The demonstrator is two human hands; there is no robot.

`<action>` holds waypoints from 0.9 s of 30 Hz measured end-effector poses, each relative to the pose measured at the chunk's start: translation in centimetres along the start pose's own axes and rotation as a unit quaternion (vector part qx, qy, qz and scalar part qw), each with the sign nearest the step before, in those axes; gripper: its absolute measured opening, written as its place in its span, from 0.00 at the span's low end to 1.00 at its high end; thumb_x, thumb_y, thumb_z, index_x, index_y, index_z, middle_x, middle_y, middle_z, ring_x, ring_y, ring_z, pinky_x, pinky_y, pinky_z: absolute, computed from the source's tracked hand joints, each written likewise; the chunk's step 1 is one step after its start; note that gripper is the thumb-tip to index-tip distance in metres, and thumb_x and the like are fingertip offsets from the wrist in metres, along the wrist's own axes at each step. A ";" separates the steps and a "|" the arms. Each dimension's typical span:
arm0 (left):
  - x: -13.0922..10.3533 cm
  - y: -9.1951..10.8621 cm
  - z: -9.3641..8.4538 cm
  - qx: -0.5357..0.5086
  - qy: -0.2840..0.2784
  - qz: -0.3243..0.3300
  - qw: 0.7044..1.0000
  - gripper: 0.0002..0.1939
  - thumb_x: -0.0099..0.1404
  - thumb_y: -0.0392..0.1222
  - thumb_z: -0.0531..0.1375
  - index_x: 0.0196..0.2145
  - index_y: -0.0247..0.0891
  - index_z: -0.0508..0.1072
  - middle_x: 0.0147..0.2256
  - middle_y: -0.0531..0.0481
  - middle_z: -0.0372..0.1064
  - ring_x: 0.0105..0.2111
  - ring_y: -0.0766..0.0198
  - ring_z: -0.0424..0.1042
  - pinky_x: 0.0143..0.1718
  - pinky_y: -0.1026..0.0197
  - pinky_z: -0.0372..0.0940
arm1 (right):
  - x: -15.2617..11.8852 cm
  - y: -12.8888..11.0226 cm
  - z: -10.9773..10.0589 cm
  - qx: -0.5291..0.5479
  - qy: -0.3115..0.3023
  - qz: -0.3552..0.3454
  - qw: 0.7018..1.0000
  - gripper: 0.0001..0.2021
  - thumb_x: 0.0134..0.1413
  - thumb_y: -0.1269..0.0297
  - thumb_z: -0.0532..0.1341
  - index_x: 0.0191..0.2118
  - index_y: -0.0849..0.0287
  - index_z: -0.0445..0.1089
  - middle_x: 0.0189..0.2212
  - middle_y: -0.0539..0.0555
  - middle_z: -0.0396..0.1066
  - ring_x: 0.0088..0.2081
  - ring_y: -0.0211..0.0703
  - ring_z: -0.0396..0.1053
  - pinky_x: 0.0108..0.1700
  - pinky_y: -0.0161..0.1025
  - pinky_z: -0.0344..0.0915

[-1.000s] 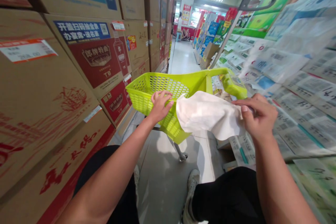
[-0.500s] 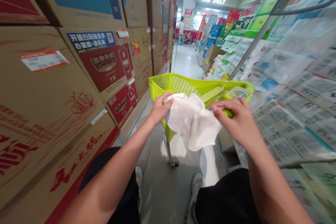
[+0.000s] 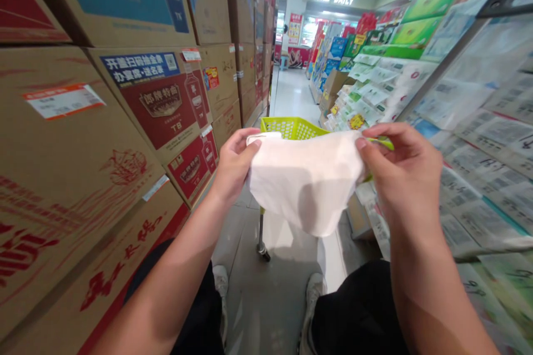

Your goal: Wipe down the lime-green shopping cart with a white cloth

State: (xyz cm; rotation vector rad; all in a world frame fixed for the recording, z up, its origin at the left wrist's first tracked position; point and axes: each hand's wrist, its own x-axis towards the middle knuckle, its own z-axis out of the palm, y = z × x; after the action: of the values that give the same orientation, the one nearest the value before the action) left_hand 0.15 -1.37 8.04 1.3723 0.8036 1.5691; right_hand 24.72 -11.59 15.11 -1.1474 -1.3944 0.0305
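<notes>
- Between left hand [image 3: 234, 165] and right hand [image 3: 407, 169]: one white cloth [image 3: 306, 177], thin, spread, lower edge hanging.
- Hands, two: each closed, pinching one upper corner.
- Beyond hands: one lime-green basket [image 3: 291, 128], partly hidden.

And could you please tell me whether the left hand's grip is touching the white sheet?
Touching: the head view shows the left hand's grip at the upper left corner of the white sheet, thumb lying over its near face.
</notes>
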 end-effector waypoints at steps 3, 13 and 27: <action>0.3 1.9 0.9 0.008 -0.026 0.018 0.999 0.18 0.66 0.50 0.66 0.51 0.43 0.75 0.42 0.48 0.78 0.39 0.59 0.77 0.39 0.58 0.72 | 2.8 2.1 -2.1 -0.078 0.046 -0.007 0.996 0.09 0.60 0.62 0.63 0.43 0.59 0.77 0.37 0.60 0.76 0.30 0.45 0.66 0.31 0.44 0.60; -0.9 -1.1 2.3 0.189 -0.142 0.133 0.963 0.33 0.76 0.66 0.43 0.65 0.44 0.67 0.57 0.42 0.71 0.60 0.50 0.69 0.66 0.46 0.62 | 0.8 -0.2 1.4 -0.330 -0.219 -0.191 0.898 0.22 0.71 0.46 0.54 0.51 0.54 0.78 0.48 0.61 0.80 0.50 0.59 0.73 0.53 0.54 0.65; -0.3 -2.8 2.9 0.236 -0.184 0.181 0.937 0.38 0.73 0.73 0.32 0.45 0.44 0.69 0.49 0.43 0.72 0.57 0.50 0.64 0.66 0.49 0.59 | 0.9 2.8 -4.5 -0.443 -0.243 -0.124 0.854 0.31 0.74 0.40 0.44 0.47 0.55 0.78 0.41 0.60 0.81 0.42 0.58 0.76 0.42 0.49 0.63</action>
State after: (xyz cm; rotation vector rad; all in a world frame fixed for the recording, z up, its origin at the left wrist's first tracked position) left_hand 3.57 -0.76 5.93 2.1921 0.7481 1.3604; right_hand 30.02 -12.34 15.04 -1.7761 -2.1003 -0.6063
